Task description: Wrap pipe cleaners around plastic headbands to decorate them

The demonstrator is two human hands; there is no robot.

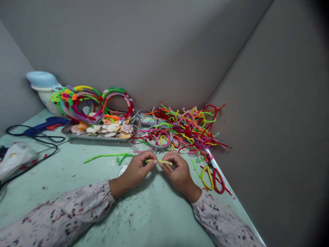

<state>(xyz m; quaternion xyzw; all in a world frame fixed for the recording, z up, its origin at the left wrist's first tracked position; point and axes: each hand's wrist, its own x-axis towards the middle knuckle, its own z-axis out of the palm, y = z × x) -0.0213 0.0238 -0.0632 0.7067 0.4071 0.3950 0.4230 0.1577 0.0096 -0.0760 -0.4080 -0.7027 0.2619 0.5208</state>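
Between my two hands, just above the table, is a short pale yellow pipe cleaner (pixel 164 162). My left hand (pixel 140 168) pinches it near one end with thumb and fingertips. On the other side my right hand (pixel 178 169) grips it close to its other end, the two thumbs almost meeting. Beyond the left wrist, a bright green pipe cleaner (pixel 102 157) lies on the table, with a darker green one (pixel 125 157) beside it. A small whitish piece (pixel 123 169) is partly hidden by my left hand.
A metal tray (pixel 100 138) of shells stands at the back, with colourful pipe-cleaner hoops (pixel 88 120) over it. Right of it lie tangled pipe cleaners (pixel 190 127) and wire rings (pixel 159 145). Scissors (pixel 213 180) rest near the right edge. A blue glue gun (pixel 42 126) with a black cord lies left.
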